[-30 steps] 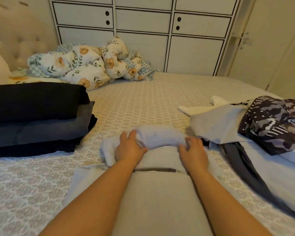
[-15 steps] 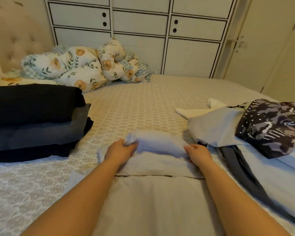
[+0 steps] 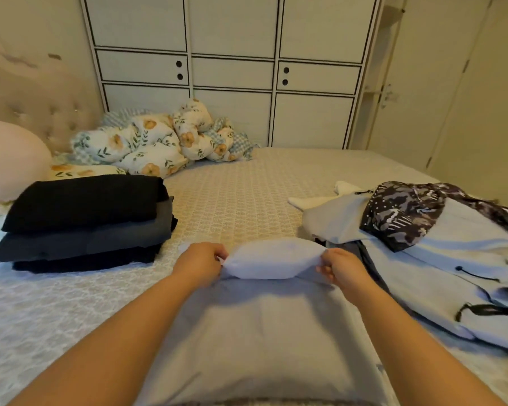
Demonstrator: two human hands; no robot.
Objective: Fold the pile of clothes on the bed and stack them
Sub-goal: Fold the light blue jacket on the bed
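Since a moment ago, both hands have drawn the rolled far end of the pale grey cotton garment (image 3: 264, 332) up off the patterned beige bed (image 3: 241, 197). Each grip pinches one end of the roll: left hand (image 3: 198, 263) at its left, right hand (image 3: 340, 266) at its right. Beyond the left hand lies a stack of folded black and dark grey clothes (image 3: 82, 221); to the right, an unfolded pile of light grey and camouflage-print clothes (image 3: 423, 230).
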